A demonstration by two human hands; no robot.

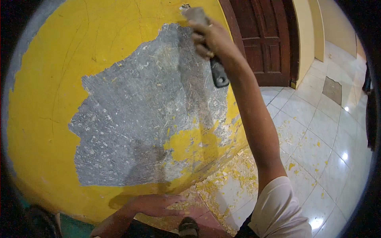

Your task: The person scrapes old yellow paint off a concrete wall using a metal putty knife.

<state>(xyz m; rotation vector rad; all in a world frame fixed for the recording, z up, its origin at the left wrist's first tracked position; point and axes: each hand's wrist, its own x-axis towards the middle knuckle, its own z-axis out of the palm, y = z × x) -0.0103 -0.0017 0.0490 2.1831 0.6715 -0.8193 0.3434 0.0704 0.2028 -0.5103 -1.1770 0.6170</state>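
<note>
My right hand (212, 37) is closed around a paint scraper with a black handle (219, 73) and a broad metal blade (195, 16). The blade meets the yellow painted wall (119, 27) near its top, beside a small chipped spot (185, 6). Below it spreads a large grey bare patch (127, 107) with ragged edges. A leftover island of yellow paint (186, 142) clings to its lower right. My left hand (154, 204) is low by the bottom of the wall, fingers stretched out, holding nothing; whether it touches the wall I cannot tell.
Yellow paint flakes (234, 178) litter the floor along the wall's foot and onto the white tiles (313, 131). A dark brown panelled door (266, 43) stands beyond the wall's right edge. Below my left hand shows a dark sandal (188, 227).
</note>
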